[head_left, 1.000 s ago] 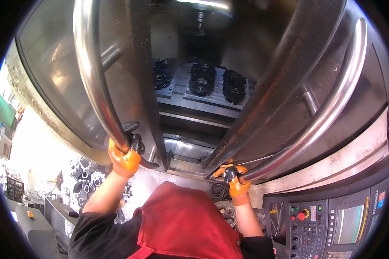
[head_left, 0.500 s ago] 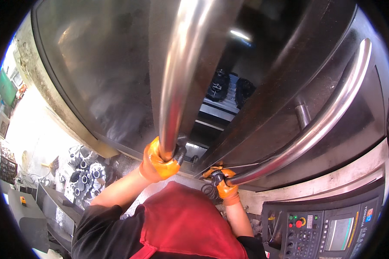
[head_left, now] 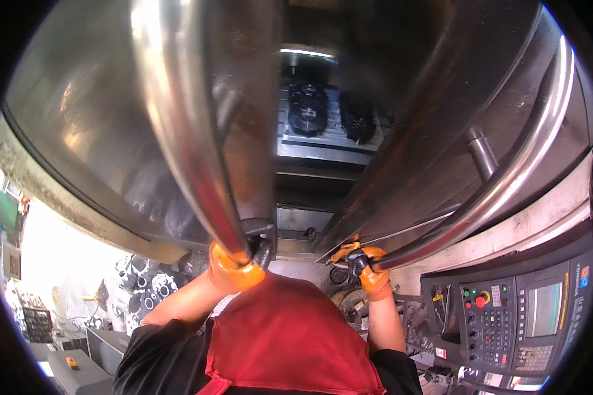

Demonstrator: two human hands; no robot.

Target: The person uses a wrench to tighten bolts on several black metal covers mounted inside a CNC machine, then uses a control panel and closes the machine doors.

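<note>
My left hand point(head_left: 236, 266), in an orange glove with dark fingertips, is wrapped round the lower end of a thick shiny door handle point(head_left: 180, 118) on the left machine door point(head_left: 99, 145). Farther right, my right hand point(head_left: 367, 266), gloved alike, closes on the lower end of the curved door handle point(head_left: 501, 199) of the right machine door point(head_left: 435, 105). The doors stand apart. Through the gap show two dark parts, a rounded black part point(head_left: 308, 112) and another black part point(head_left: 358, 118), on a grooved metal table point(head_left: 339, 137).
At the lower right is a control panel point(head_left: 507, 322) with buttons, a red knob and a screen. Several grey metal castings point(head_left: 153, 289) are piled on the floor at left. A grey box-like cabinet point(head_left: 79, 372) stands at the lower left.
The gap between the doors is wider, showing more of the inside. My left hand and its handle have moved left; my right hand still grips the other handle.
</note>
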